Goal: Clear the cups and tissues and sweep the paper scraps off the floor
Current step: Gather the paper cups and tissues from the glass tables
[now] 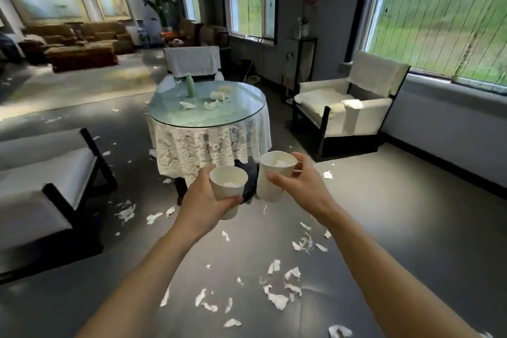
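Cups (228,186) (white, paper) in hands (201,206)

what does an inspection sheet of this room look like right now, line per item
surface: round glass-topped table over a lace cloth, ahead of the person
job's things: one paper cup in the left hand, a second paper cup in the right, each with something white inside; crumpled tissues on the table; paper scraps scattered on the grey floor
clutter: green bottle upright on the table
grippers: left hand closed around its cup; right hand closed around its cup
cables: nothing seen
surroundings: white armchair by the windows, with a white tissue-like piece on its arm
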### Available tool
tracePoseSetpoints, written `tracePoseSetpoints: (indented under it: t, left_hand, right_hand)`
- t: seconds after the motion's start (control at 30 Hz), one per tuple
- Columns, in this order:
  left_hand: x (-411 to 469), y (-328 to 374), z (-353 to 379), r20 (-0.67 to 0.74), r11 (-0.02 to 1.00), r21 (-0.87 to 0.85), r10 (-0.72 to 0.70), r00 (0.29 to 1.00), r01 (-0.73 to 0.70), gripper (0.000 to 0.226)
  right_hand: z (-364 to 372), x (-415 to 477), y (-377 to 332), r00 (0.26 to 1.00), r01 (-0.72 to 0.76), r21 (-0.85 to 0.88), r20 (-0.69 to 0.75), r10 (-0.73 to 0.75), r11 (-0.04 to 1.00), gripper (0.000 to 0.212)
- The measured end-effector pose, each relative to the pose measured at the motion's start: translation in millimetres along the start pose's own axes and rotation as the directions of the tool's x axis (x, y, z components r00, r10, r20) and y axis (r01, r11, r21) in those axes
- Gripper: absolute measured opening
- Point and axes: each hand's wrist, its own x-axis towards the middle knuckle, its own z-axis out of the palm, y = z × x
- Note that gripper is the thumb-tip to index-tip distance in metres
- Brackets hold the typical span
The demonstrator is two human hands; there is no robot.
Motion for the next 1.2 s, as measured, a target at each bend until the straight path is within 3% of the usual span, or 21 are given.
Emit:
tracePoseSetpoints:
  t: [0.23, 0.57, 0.8, 0.97, 1.2]
  left_hand:
    - [257.1, -34.4, 76.0, 0.044, 0.994, -0.064, 0.096, 0.994, -0.093, 0.065]
    - [571.6, -32.3, 226.7, 0.202, 0.99, -0.143, 0.023, 0.979, 0.007, 0.068]
    - [817.3, -33.7, 355.0, 0.166, 0.99, -0.135, -0.029, 0.986, 0.052, 0.072]
    - [977.3, -28.6, 402.9, 0.087, 0.997, -0.057, -0.05, 0.995, 0.055, 0.076]
    - [1192.9, -70.9, 462.9, -0.009, 0.994, -0.053, -0.098, 0.995, 0.097, 0.078]
  right_hand:
    - [-8.3, 233.1, 61.6, 0.998, -0.041, -0.065, -0.052, 0.038, 0.997, 0.067]
    - [-110.6, 531.8, 133.0, 0.984, -0.131, -0.121, -0.139, 0.113, 0.984, 0.081]
    - [-192.4, 782.3, 195.6, 0.988, -0.123, -0.212, -0.119, 0.1, 0.969, 0.085]
    - [-214.5, 958.7, 207.9, 0.994, -0.1, -0.243, -0.064, 0.087, 0.965, 0.072]
    - [-197.1, 1209.1, 256.7, 0.996, -0.056, -0.223, 0.057, 0.07, 0.973, 0.092]
